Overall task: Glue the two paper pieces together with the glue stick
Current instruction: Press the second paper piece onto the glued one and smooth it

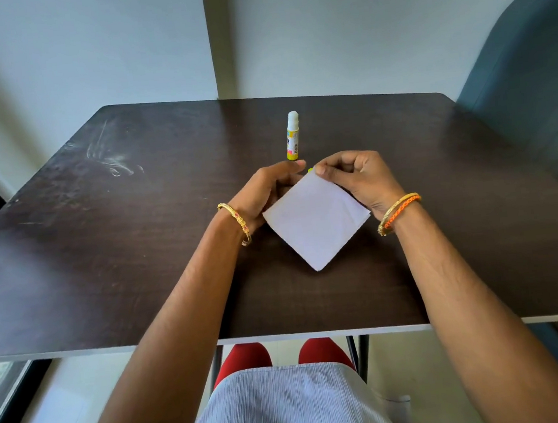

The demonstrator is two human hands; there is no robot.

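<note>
White paper pieces [316,221] pinched by both hands: left [269,195], right [360,178]; glue stick [293,135] upright on table [102,247].

Left hand [265,192] fingers hidden under white square paper [316,217], second sheet not separable, glue stick [293,135] label too small, yellow bit behind thumbs unidentifiable.
</note>
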